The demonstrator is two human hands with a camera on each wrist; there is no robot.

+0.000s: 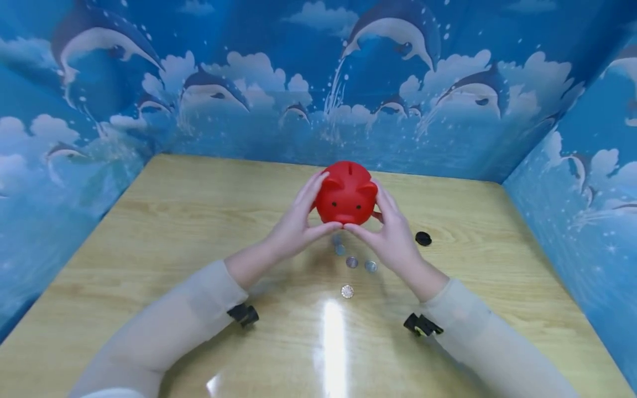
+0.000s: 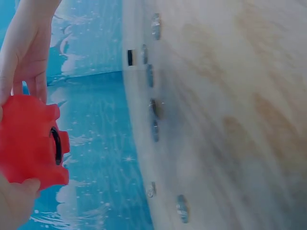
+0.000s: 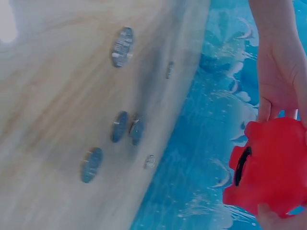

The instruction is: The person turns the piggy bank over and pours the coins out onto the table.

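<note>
A red piggy bank (image 1: 346,193) is held up over the table between both hands, its snout toward me and the coin slot at the top. On its left side the left hand (image 1: 293,221) grips it, with the thumb under the snout. The right hand (image 1: 390,229) grips the opposite side in the same way, and the thumb tips nearly meet. From the wrists, a dark-rimmed round hole (image 2: 56,146) shows in the bank's underside. Beneath lie several coins (image 1: 351,262); one blurred coin (image 1: 336,239) is close under the bank, and I cannot tell whether it is falling.
A small black round stopper (image 1: 423,239) lies on the wooden table (image 1: 199,204), right of the right hand. Another coin (image 1: 347,291) lies closer to me, above a bright reflection. Blue dolphin-print cloth (image 1: 278,127) walls the back and sides.
</note>
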